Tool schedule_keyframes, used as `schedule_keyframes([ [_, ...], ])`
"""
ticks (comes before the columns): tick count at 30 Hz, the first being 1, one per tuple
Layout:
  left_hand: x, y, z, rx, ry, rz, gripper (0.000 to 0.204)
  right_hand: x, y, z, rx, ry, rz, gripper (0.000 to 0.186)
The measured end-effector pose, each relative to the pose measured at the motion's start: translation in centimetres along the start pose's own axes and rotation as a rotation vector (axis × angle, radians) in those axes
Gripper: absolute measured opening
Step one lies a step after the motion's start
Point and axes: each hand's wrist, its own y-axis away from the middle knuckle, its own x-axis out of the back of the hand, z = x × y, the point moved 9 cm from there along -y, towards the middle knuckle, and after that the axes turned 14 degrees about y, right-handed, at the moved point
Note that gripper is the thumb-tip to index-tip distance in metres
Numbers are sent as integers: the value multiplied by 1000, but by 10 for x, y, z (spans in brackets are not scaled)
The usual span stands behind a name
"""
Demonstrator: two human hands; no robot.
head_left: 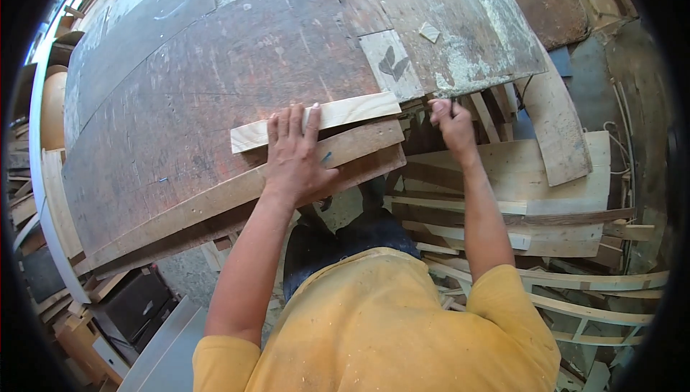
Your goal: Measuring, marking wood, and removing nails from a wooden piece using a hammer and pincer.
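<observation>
A short, pale wooden strip point(356, 111) lies near the front edge of the worn wooden workbench point(208, 90). My left hand point(293, 151) rests over the strip, fingers stretched out across it and thumb out to the side by the bench's front edge. To the right, my right hand point(455, 129) is closed in a fist just in front of the bench edge. A small dark piece point(453, 107) shows at its fingers; most of it is hidden, so its kind cannot be made out.
A flat piece with a dark leaf-like mark point(392, 65) and a small pale diamond-shaped chip point(429, 32) lie on the bench. Boards point(503, 169) and curved slatted frames point(596, 280) are stacked at the right. A dark box point(136, 306) stands at the lower left.
</observation>
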Motion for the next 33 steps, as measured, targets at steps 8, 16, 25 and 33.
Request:
schedule_keyframes([
  [8,-5,-3,8,59,-81,-63,100,-61,20,6,-117,-387,-265,29],
  [16,-12,-11,20,73,-146,-107,102,-71,55,73,-216,-493,-188,23],
  [25,-20,-12,-13,40,-77,125,50,-127,207,210,-536,-480,20,23],
  [33,-17,-9,-17,13,-93,199,43,-208,390,290,-951,-480,48,19],
])
